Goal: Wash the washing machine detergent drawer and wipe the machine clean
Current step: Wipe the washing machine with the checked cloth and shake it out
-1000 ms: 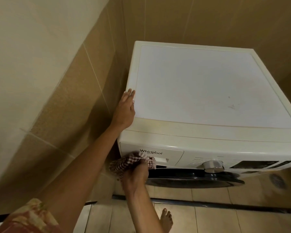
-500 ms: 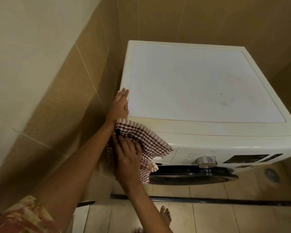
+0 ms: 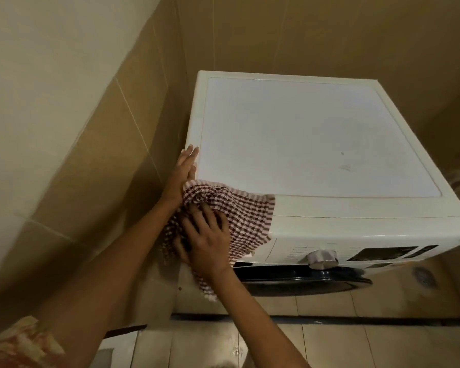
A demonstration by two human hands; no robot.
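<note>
Spread wider than half a second ago, the red-and-white checked cloth (image 3: pixel 239 219) drapes the white front-loading washing machine's (image 3: pixel 316 144) front-left corner, right hand (image 3: pixel 206 244) pressing it open-palmed; left hand (image 3: pixel 182 172) rests flat alongside.

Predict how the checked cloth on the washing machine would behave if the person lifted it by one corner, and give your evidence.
The checked cloth would probably hang limp: it already bends over the washing machine front edge and bunches under the right hand. It looks light, since its free corner dangles without dragging the rest down. It seems unlikely to slide freely; pressed flat, it follows the machine's shape.
</note>
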